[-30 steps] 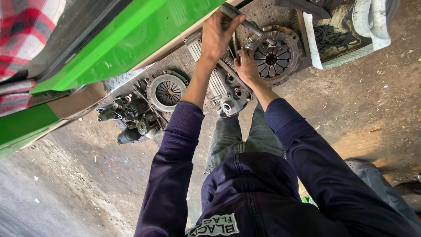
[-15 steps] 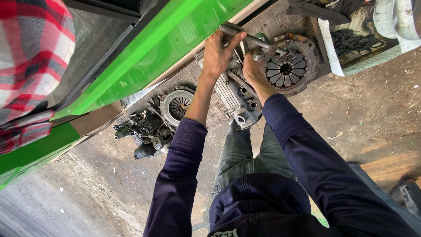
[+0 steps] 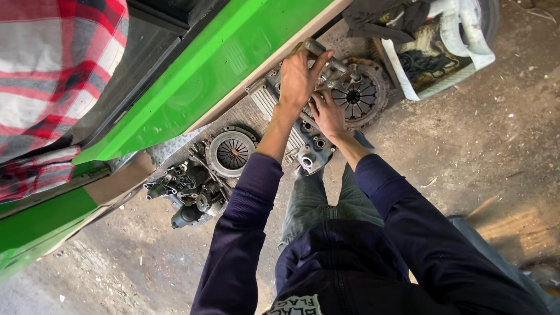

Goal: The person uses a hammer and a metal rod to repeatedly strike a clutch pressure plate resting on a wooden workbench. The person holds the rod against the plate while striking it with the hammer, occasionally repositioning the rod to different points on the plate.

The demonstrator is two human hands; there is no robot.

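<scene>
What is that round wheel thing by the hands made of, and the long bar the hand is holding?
The round disc looks like steel or iron: dull, dark and rusty brown, with spokes cut around its middle. The bar in the left hand looks like bare metal too: grey, smooth, slightly shiny. The right hand rests on the ribbed grey block, probably cast aluminium.

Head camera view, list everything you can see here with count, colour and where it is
metal tool: one, grey, top centre, gripped by the left hand
clutch disc: one, rusty dark, right of the hands
engine casting: one, grey, finned, under the hands
pressure plate: one, grey, left of the casting
greasy part cluster: one, dark, lower left on the ground
green vehicle body: one, bright green, upper left
plaid cloth: one, red and white, top left corner
white tray: one, dirty, top right
left hand: one, closed on the tool
right hand: one, on the casting
sleeves: two, dark blue
</scene>
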